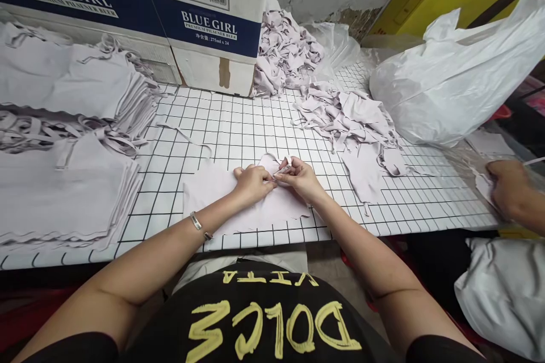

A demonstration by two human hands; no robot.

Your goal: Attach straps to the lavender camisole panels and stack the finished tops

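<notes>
A pale pinkish-white fabric piece (208,193) lies flat on the grid-patterned tablecloth (230,119) in front of me. My left hand (254,184) rests over its upper middle, fingers pinched on the cloth. Right beside it, my right hand (301,178) pinches a narrow fabric strap (286,167) at the piece's top edge. The fingertips of both hands almost meet there, and they hide exactly how the strap and the cloth lie between them.
Neat stacks of similar fabric pieces (55,193) stand at left, before a beer carton (213,28). Loose pieces (349,116) lie right of centre, with a bigger heap (289,48) behind. A white plastic bag (443,79) and a co-worker's hand (511,187) are at right.
</notes>
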